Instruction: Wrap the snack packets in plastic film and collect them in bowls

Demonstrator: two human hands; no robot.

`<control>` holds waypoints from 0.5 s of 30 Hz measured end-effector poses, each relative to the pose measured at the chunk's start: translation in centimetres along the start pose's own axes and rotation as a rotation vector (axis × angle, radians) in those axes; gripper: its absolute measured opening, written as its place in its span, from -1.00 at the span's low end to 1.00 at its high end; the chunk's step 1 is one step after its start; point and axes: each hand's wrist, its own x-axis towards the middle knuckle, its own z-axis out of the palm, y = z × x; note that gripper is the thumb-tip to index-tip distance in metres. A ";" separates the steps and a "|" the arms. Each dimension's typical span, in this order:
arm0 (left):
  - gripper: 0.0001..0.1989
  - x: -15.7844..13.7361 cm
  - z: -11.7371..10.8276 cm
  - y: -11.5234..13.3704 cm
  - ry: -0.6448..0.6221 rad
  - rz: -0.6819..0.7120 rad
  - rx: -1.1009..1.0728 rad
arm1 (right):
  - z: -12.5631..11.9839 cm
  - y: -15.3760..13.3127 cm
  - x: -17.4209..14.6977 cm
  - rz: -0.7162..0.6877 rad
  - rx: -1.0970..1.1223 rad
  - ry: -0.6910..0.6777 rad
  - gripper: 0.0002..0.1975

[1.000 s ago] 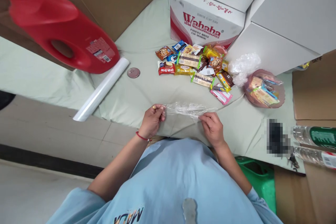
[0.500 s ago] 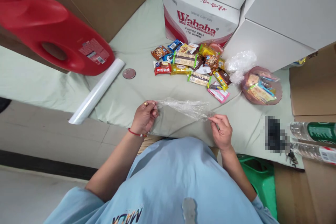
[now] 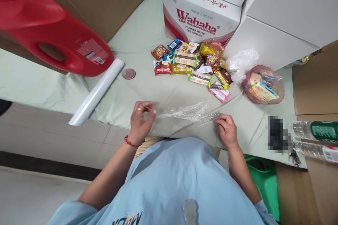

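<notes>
A thin, crumpled sheet of clear plastic film stretches between my hands, low over the cloth-covered table. Its narrow left end runs to the thumb and fingers of my left hand, which are slightly blurred, with a small gap between thumb and forefinger. At the other end, my right hand pinches the film between thumb and fingertips. Beyond it lies a pile of wrapped snacks, with a pink packet nearest the film. A pinkish clear bowl holding more packets stands to the right.
A white roll lies at the left by a big red jug. Near it is a round disc. A Wahaha carton stands behind the snacks beside crumpled clear plastic. Bottles lie right, above a green stool.
My left hand has shifted a little left, and its thumb and forefinger have spread. My right hand has moved slightly right and down. The film hangs slightly lower and is drawn out longer.
</notes>
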 end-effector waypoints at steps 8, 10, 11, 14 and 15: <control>-0.73 1.1 4.4 -0.4 -0.502 0.394 0.347 | 0.1 -0.2 0.3 -0.011 -0.014 -0.021 -0.66; -0.70 1.7 4.3 -1.0 -0.553 0.306 0.295 | -0.3 0.0 0.1 0.003 -0.038 -0.014 -0.66; -0.70 1.9 4.1 -1.1 -0.554 0.256 0.245 | -0.5 0.2 -0.1 0.011 -0.049 -0.012 -0.66; -0.73 2.0 3.2 -1.2 -0.458 0.037 0.078 | -0.8 0.6 -0.8 0.023 -0.061 -0.008 -0.66; -0.74 1.9 3.0 -1.2 -0.415 -0.057 0.016 | -0.7 0.7 -0.9 0.025 -0.061 -0.009 -0.66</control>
